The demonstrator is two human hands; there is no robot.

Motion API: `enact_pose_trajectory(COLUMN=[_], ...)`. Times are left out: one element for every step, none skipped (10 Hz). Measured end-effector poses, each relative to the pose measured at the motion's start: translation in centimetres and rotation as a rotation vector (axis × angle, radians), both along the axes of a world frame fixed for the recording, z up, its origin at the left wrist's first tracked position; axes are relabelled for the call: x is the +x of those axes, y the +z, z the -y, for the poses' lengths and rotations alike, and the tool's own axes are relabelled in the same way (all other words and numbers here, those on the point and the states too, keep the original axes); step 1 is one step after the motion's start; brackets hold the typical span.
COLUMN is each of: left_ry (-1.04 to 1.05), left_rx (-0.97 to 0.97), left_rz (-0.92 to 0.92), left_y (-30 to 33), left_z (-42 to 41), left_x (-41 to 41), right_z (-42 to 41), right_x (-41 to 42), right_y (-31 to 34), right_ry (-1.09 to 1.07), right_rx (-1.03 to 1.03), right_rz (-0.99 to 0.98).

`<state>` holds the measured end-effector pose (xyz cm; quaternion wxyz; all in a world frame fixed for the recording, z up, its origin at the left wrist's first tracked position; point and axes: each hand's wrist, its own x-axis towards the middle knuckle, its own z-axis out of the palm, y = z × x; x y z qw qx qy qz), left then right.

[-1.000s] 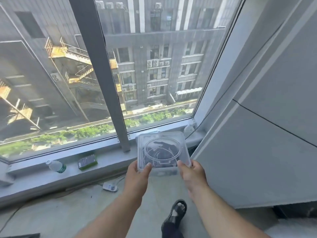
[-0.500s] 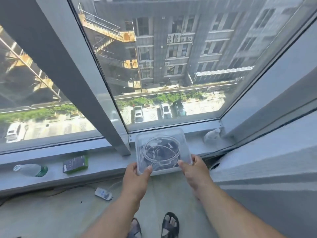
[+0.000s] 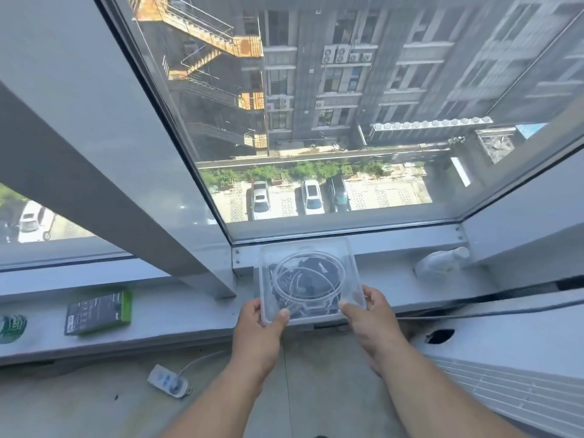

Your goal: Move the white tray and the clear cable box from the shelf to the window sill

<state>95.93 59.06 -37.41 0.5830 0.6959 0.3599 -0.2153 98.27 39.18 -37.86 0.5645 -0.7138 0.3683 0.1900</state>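
The clear cable box (image 3: 311,279), a square lidded plastic container with coiled dark and clear cables inside, lies over the grey window sill (image 3: 177,314) just right of the window post. My left hand (image 3: 257,336) grips its near left corner, thumb on the lid. My right hand (image 3: 368,320) grips the near right corner the same way. Whether the box rests on the sill or hovers just above it, I cannot tell. No white tray or shelf is in view.
A thick grey window post (image 3: 126,197) meets the sill left of the box. A dark and green packet (image 3: 98,311) and a green-labelled bottle (image 3: 11,328) lie further left. A white crumpled object (image 3: 439,262) sits at the sill's right end. A white power strip (image 3: 169,380) lies on the floor.
I have come closer to the window, and both hands have carried the box forward and down over the sill. The view has tilted downward.
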Motion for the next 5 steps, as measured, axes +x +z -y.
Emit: enact_pose_trajectory(left_ry=[-0.034,-0.057,-0.115,-0.171,-0.141], left_rx=[0.010,0.012,0.059,0.079,0.069], left_rz=[-0.007,-0.002,-0.009,-0.038,-0.034], left_y=[-1.5,-2.5,-2.3,-1.2,0.4], left_z=[0.1,-0.2,-0.2,-0.3,-0.8], left_x=[0.4,0.8,1.1,1.8,2.1], right_z=[0.0,0.0,-0.3,-0.4,0.0], right_x=[0.2,0.4,0.5,0.7,0.8], right_y=[-1.2,-2.1,-2.0,-1.2,0.9], right_ry=[-0.002,-0.004,0.030,0.070,0.086], right_rx=[-0.008,-0.010,-0.033,-0.070,-0.103], right_rz=[0.000,0.013,-0.016,-0.048,-0.087])
